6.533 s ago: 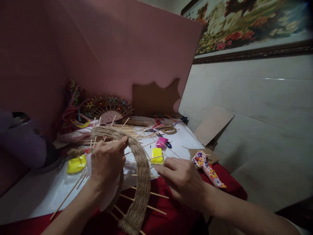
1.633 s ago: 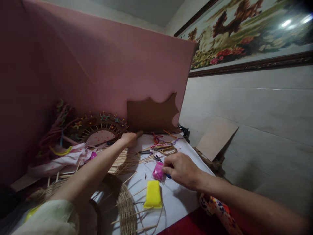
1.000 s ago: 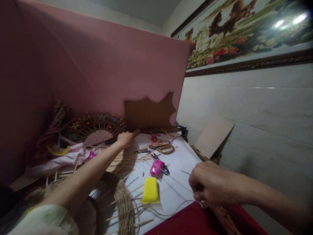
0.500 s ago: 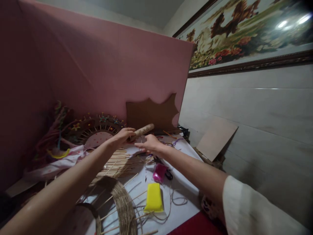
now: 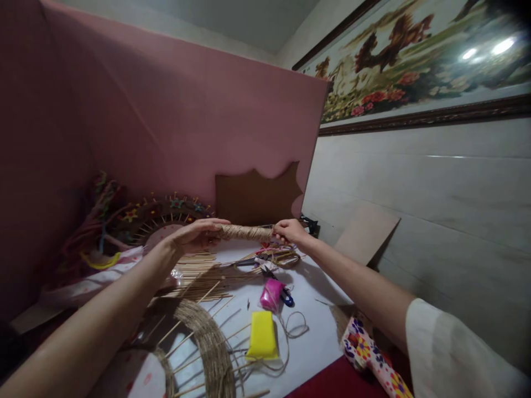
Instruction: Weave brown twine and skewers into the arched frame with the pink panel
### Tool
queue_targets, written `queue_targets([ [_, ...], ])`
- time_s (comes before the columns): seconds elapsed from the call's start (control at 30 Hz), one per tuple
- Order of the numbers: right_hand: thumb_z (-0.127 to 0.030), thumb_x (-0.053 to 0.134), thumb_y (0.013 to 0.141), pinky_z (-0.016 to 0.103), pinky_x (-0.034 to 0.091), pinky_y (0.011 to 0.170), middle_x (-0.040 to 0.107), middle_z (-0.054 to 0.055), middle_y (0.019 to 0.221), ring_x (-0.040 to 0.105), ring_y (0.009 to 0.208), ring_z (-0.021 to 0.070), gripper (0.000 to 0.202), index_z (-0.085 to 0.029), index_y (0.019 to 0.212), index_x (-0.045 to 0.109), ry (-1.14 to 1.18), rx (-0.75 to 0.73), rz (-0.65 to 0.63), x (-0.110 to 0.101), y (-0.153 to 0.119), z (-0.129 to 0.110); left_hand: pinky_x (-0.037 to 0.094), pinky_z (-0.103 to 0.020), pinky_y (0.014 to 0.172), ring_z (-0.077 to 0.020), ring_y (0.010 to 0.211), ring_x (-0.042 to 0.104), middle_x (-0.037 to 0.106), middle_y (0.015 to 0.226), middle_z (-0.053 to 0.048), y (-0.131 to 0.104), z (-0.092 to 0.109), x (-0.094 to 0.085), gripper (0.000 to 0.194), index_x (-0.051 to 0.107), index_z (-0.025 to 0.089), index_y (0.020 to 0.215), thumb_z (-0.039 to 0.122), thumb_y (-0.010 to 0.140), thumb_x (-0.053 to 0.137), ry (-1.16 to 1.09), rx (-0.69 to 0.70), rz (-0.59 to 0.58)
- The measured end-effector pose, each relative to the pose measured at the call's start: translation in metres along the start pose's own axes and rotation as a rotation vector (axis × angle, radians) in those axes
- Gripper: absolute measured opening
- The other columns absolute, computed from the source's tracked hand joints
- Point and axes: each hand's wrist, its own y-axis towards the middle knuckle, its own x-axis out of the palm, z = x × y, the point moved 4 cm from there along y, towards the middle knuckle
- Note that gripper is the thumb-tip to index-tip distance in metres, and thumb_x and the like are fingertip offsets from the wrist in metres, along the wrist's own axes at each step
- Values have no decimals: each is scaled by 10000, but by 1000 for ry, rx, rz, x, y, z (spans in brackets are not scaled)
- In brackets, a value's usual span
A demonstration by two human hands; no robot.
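A long roll wound with twine (image 5: 246, 232) lies level between my hands, above the table. My left hand (image 5: 199, 233) is closed round its left end. At the other end, the fingers of my right hand (image 5: 290, 231) are pinched together on the roll's tip or its twine; which of these I cannot tell. Below them on the white table are scissors (image 5: 245, 262), a pink packet (image 5: 271, 294) and a yellow packet (image 5: 262, 335). A ring woven of twine over sticks (image 5: 207, 337) sits nearest me, partly behind my left forearm.
Many thin wooden sticks (image 5: 199, 271) lie left of centre. A decorated round piece (image 5: 166, 213) and brown cut cardboard (image 5: 257, 196) stand at the back. Loose twine (image 5: 296, 325) curls on the right, near a flowered cloth (image 5: 363, 348).
The twine roll has swung from slanting to level and come nearer. My right hand has moved right and closed at its right end; my left hand has its left end.
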Motion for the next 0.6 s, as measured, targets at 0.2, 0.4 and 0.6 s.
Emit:
queue_targets([
  [0.2, -351, 521, 828, 172, 348, 441, 601, -8, 571, 472, 449, 67, 261, -137, 775, 660, -82, -154, 286, -53, -6, -1, 465, -213, 460, -109, 481, 548, 659, 627, -52, 11, -10, -7, 115, 690, 133, 747, 140, 720, 578, -113, -92, 1],
  [0.4, -298, 566, 751, 209, 367, 511, 616, 17, 520, 543, 510, 116, 214, -148, 655, 684, -269, -59, 516, -113, -27, 31, 457, -202, 443, -87, 468, 526, 638, 661, -44, 17, -12, -21, 125, 648, 121, 810, 156, 822, 528, -179, -73, 85],
  [0.6, -278, 539, 740, 257, 367, 465, 629, 70, 504, 553, 455, 163, 230, -130, 662, 697, -409, 170, 752, -177, -54, 92, 509, -261, 562, -112, 667, 589, 620, 899, -34, 13, -8, -43, 223, 583, 131, 1027, 298, 886, 536, -164, -48, 180],
])
